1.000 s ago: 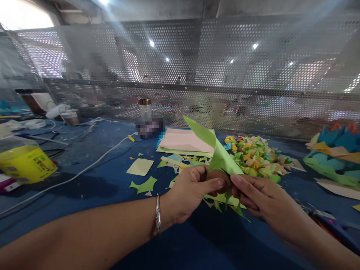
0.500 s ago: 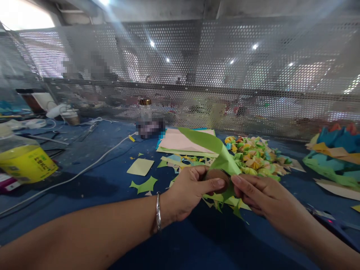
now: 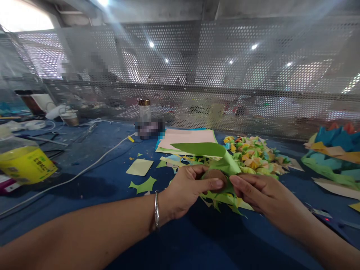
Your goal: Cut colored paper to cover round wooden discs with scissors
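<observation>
My left hand (image 3: 191, 191), with a silver bracelet at the wrist, pinches a round brown disc (image 3: 215, 179) at the middle of the view. Close to its right, my right hand (image 3: 255, 193) has thumb and fingers closed on the lower edge of a green paper sheet (image 3: 229, 163). The sheet curls up behind the disc, and its pointed end reaches left over a stack of coloured paper (image 3: 185, 139). Green cut scraps (image 3: 216, 204) hang or lie just below the hands; which of them are attached cannot be made out.
Behind my right hand is a heap of folded paper pieces (image 3: 255, 157). A yellow-labelled bottle (image 3: 28, 163) and a white cable (image 3: 92, 165) are at left, a layered paper piece (image 3: 334, 153) at right. A jar (image 3: 144, 111) stands near the mesh screen (image 3: 168, 90).
The green sheet's free end has swung down and to the left, uncovering more of the paper stack. More of the brown disc shows. Both hands keep nearly the same place and grip.
</observation>
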Demonstrator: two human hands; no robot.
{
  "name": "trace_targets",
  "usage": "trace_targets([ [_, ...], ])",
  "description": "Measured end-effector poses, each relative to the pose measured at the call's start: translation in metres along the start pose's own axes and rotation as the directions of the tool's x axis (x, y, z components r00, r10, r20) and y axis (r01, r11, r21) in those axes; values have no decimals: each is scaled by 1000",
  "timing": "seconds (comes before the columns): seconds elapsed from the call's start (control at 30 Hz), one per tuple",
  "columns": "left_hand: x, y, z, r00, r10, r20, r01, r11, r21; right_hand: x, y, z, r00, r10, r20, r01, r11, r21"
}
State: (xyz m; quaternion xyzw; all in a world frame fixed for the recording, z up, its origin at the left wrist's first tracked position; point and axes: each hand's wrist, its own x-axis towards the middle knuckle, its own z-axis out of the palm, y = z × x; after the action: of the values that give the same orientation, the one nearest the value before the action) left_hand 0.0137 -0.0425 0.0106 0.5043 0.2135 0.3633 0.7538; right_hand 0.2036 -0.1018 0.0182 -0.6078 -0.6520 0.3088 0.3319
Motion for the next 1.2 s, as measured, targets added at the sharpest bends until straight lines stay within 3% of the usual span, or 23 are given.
trace_targets([
  [0.53,2,5,-4,999,-36,24,33,994,99,-2,-6,-6,991,-122,-62,109,979,-170],
  [1.2,3,10,-9,984,-20,176,-23,971,239,-3,-6,-12,987,-158,18,157,952,-262],
])
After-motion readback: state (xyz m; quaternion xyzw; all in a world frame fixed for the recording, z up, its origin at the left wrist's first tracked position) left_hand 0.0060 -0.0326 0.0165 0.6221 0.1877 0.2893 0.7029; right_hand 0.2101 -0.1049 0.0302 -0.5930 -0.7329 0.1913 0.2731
